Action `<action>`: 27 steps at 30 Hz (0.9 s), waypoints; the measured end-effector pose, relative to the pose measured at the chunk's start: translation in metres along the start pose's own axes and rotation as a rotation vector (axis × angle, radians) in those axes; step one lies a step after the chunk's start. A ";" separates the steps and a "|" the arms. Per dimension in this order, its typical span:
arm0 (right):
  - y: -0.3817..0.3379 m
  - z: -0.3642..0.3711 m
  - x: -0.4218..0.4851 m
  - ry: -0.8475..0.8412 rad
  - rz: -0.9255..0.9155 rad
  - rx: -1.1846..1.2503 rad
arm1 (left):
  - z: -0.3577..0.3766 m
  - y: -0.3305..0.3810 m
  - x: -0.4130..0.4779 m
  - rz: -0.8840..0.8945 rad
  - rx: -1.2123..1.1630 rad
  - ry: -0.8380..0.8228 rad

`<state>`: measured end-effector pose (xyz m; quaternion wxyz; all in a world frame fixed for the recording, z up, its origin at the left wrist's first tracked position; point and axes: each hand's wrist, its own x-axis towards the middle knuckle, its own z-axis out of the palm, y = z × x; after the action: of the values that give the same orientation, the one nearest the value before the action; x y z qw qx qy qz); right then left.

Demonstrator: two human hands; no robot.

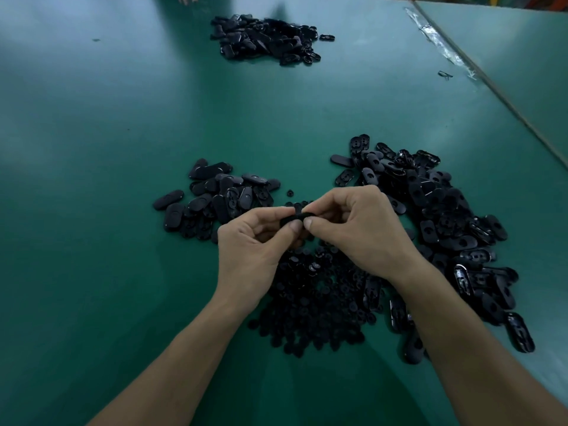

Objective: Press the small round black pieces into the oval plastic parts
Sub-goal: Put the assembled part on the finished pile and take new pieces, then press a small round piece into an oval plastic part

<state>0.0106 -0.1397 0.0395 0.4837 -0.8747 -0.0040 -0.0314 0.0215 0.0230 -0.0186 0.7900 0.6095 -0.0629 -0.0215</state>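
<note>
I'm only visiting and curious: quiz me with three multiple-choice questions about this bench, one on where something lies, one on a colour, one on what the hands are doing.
1. Where is the heap of round pieces?
A) at the far edge
B) near the person, between the forearms
C) on the neighbouring table

2. What colour is the table?
A) white
B) red
C) green

3. What are the left hand and right hand doing?
A) both pinch one black part
B) both lie flat
C) both hang empty

Answers:
1 B, the heap sits just under the wrists.
2 C, the surface is green all over.
3 A, thumbs and fingers of both hands close on the part.
</note>
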 end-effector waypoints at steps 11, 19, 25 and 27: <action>0.006 -0.003 0.022 0.013 0.024 -0.244 | 0.000 -0.001 0.001 0.051 0.061 0.095; 0.019 -0.005 0.053 -0.056 0.250 -0.733 | 0.000 0.001 0.009 -0.018 -0.175 0.263; 0.027 0.000 0.051 0.064 0.107 -0.797 | -0.002 0.003 0.008 -0.070 -0.132 0.326; 0.029 0.000 0.050 0.087 0.074 -0.775 | -0.003 0.002 0.009 -0.075 -0.107 0.328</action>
<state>0.0615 -0.1560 0.0181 0.1182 -0.9899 0.0604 -0.0503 0.0306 0.0257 -0.0167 0.8196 0.5640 0.0909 0.0452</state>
